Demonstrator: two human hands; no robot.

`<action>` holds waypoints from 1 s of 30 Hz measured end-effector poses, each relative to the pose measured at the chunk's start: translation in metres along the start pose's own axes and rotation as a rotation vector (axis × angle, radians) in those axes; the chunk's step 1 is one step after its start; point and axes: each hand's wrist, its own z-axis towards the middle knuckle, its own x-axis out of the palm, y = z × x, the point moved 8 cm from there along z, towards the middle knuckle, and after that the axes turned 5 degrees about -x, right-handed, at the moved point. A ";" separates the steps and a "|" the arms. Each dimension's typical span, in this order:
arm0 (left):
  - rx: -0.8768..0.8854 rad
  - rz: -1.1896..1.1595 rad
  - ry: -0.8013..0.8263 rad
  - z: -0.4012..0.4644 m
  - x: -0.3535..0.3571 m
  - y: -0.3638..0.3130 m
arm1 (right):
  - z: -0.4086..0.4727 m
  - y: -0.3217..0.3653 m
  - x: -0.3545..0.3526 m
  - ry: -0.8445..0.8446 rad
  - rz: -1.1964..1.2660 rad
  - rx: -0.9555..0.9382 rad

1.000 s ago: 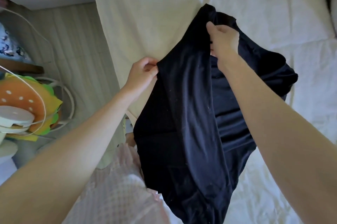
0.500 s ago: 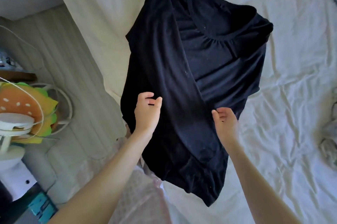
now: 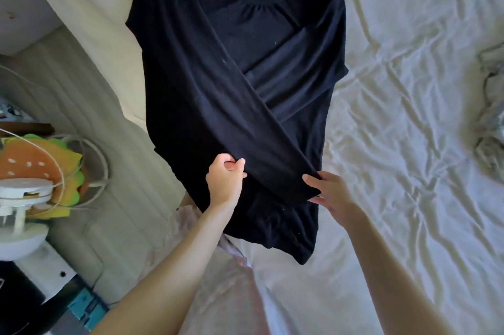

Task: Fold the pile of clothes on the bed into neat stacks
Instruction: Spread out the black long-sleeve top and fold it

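Orange burger-shaped cushion (image 3: 30, 168) is sitting on the floor at our left. Our left hand (image 3: 224, 184) is pinching the black long-sleeved top (image 3: 231, 67), which is lying spread on the white bedsheet (image 3: 409, 116); our right hand (image 3: 331, 194) is gripping its sleeve end.

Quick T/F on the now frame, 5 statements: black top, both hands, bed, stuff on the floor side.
1. The black long-sleeved top lies spread on the bed sheet. True.
2. A sleeve is folded diagonally across the top's body. True.
3. The left hand is flat and open on the sheet, clear of the top. False: its fingers are curled, pinching the sleeve's edge.
4. The right hand is at the sleeve's cuff end. True.
5. The burger-shaped cushion sits on the bed beside the top. False: it is off the bed, at the left by the white stand.
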 end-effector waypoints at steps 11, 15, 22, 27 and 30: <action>0.036 0.048 -0.041 0.014 -0.034 0.016 | -0.018 0.025 -0.013 -0.391 -0.470 -0.358; 0.088 0.100 -0.203 0.055 -0.102 0.009 | -0.041 0.057 0.043 -0.399 -0.809 -0.705; 0.198 0.082 -0.074 0.133 -0.138 -0.030 | -0.037 0.037 0.136 -0.223 -0.981 -0.797; 0.200 -0.055 0.028 0.146 -0.127 -0.033 | -0.027 0.026 0.142 -0.209 -0.979 -0.761; 0.156 -0.014 0.123 0.143 -0.124 -0.004 | -0.024 0.026 0.142 -0.207 -0.991 -0.755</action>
